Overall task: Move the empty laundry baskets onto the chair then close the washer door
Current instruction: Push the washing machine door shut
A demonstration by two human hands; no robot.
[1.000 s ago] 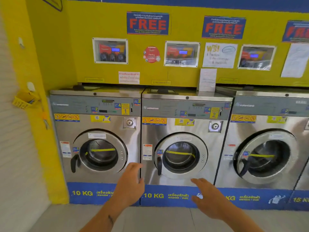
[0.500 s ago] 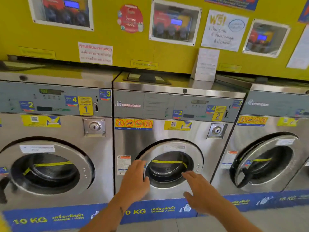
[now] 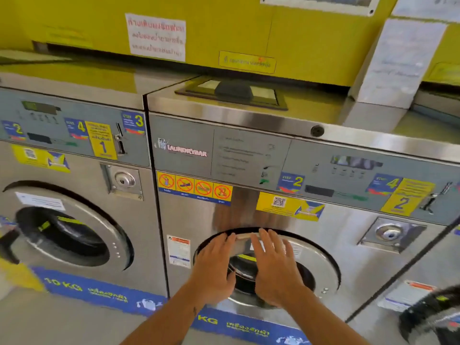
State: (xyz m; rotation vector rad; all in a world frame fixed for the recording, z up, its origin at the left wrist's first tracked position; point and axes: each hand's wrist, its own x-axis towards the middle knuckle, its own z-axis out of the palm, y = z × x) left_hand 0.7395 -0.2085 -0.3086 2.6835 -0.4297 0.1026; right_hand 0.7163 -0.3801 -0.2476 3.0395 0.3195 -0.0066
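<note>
Both hands lay flat and open on the washer door (image 3: 308, 260) of the middle machine, left hand (image 3: 214, 267) and right hand (image 3: 275, 267) side by side near its top edge, fingers spread, gripping nothing, door against the steel front.

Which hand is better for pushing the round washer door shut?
Probably the left hand. It lies flat on the door near its left edge, where the neighbouring washer's handle sits, so likely the latch side. The right hand rests nearer the middle, over the glass.
</note>
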